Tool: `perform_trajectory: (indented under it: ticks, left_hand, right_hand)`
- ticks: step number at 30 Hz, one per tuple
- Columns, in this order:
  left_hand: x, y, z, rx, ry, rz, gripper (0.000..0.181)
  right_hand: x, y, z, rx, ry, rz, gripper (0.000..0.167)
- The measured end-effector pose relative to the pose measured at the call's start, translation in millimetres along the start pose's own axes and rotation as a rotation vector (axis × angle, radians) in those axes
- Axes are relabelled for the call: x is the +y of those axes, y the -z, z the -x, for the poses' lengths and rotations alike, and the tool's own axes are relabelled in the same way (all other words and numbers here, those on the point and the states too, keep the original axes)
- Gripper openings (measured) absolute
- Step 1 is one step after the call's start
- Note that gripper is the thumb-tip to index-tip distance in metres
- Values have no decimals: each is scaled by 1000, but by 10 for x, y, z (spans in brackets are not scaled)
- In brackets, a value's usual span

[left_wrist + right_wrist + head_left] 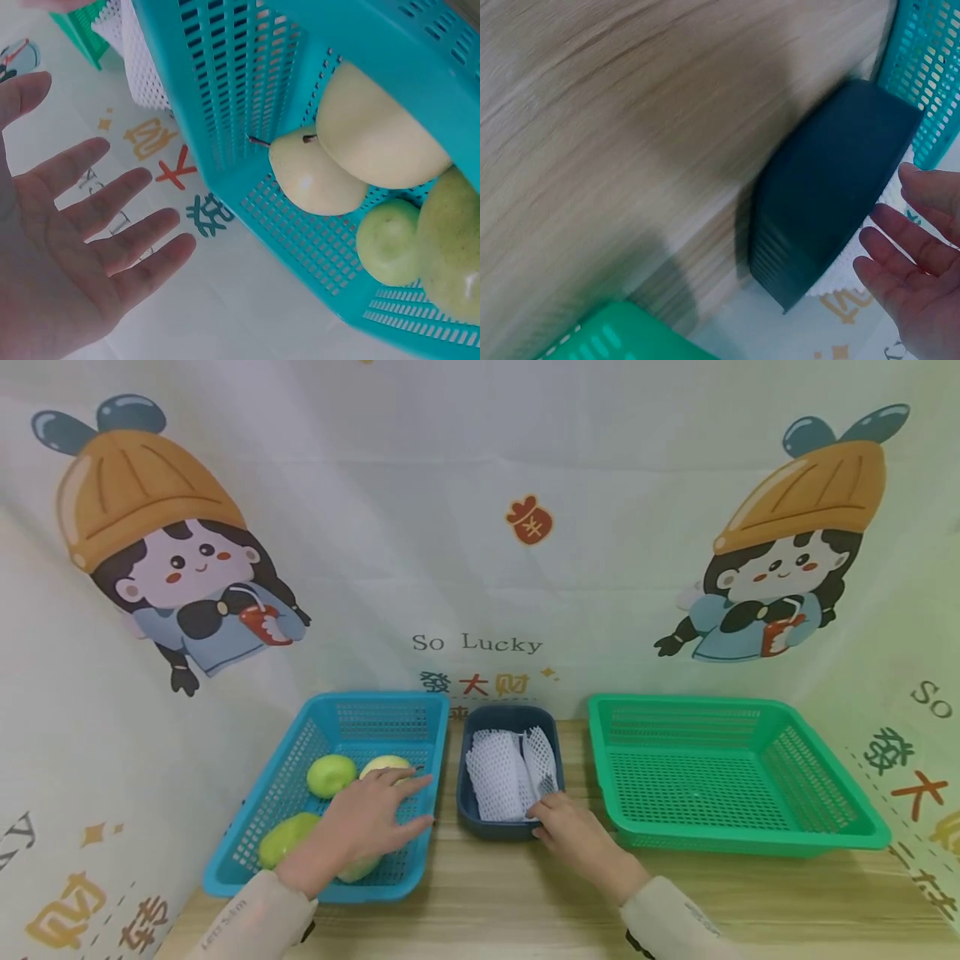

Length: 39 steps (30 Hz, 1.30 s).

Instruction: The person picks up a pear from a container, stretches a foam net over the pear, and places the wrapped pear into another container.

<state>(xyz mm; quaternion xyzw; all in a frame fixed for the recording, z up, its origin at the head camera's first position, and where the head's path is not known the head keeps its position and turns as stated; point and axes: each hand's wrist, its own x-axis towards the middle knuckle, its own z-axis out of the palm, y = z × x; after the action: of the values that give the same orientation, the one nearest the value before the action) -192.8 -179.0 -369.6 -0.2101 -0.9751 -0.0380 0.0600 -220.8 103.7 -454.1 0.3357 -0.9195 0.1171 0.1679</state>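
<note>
My left hand (367, 814) hovers over the blue basket (437, 727), fingers spread and holding nothing. In the left wrist view the basket has two pale yellow pears (315, 172) with stems, a small round green fruit (388, 241) and a larger green fruit (454, 247). The hand partly hides these fruits in the head view. My right hand (577, 839) is at the near right rim of a dark blue bin (495, 832), fingers loosely bent. White foam fruit nets (497, 777) lie in that bin by its fingertips; whether they touch cannot be told.
A green basket (697, 842) with nothing visible inside stands to the right of the bin. All three containers sit on a wood-grain table (480, 902). Behind them hangs a printed white cloth (405, 552), which also rises at both sides.
</note>
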Motion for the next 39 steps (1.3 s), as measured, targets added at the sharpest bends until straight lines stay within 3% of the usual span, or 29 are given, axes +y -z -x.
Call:
perform_trajectory:
  ticks: [9,14,24,39]
  left_hand:
    - [-134,46,-13,-80,69,60,54]
    - [-164,108,-16,-92,79,65,53]
    - [-250,175,17,-99,93,50,51]
    - [-517,134,20,-325,158,163,61]
  right_hand:
    - [-31,-84,-58,15,-44,37,11]
    - [-30,-104,-69,58,-32,66,12]
    - [-71,-118,-126,60,-25,109,13]
    - [-98,-101,-129,44,-54,78,13]
